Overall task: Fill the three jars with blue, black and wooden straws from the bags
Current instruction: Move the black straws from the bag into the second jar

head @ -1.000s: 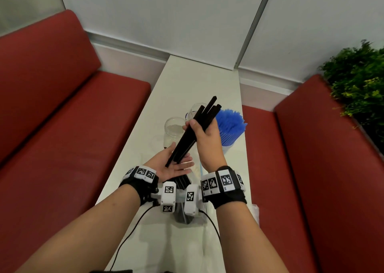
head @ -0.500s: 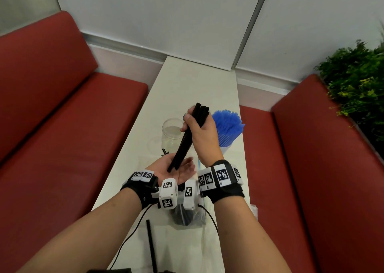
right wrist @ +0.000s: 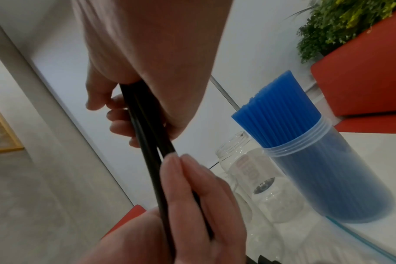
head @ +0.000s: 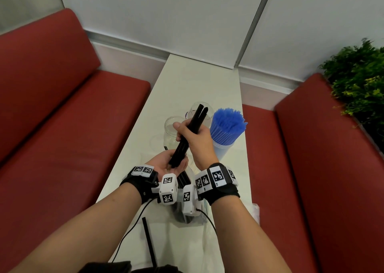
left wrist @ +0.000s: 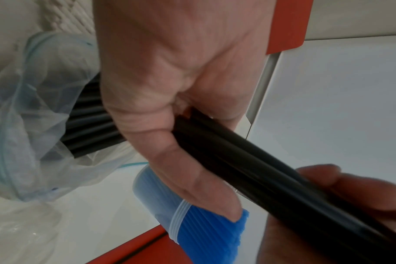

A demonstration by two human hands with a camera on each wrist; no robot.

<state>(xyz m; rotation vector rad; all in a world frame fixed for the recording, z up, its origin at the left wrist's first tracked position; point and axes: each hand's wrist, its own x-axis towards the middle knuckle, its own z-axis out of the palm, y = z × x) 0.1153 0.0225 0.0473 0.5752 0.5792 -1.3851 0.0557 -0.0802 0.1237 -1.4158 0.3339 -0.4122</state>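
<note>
- Looking down from the head view, the right hand (head: 195, 139) is gripping a bundle of black straws (head: 187, 139) with its fingers curled around the middle, and the bundle is standing tilted above the white desk (head: 187, 81). The lower ends of the straws are resting in the left hand (head: 168, 164), which is lying palm up with relaxed fingers. Behind the hands, two empty clear jars (head: 172, 127) are standing beside a third jar (head: 223, 152) that is full of blue straws (head: 228, 121). One single black straw (head: 149, 243) is lying on the desk near the person, and a clear bag (head: 187, 216) with more black straws is lying under the wrists.
- Seen from the left wrist, the right hand (left wrist: 170, 80) is closing around the black straws (left wrist: 260, 175), and the left fingers (left wrist: 362, 187) are touching the bundle from below. The clear bag (left wrist: 34, 107) is lying behind, with dark straws inside it, and the blue straws (left wrist: 203, 232) are just beside it.
- Seen from the right wrist, the right fingers (right wrist: 115, 114) are wrapping the black straws (right wrist: 147, 142) and the straight left fingers (right wrist: 192, 187) are lying along them. The jar of blue straws (right wrist: 328, 178) is standing on the desk, with an empty jar (right wrist: 244, 166) next to it.
</note>
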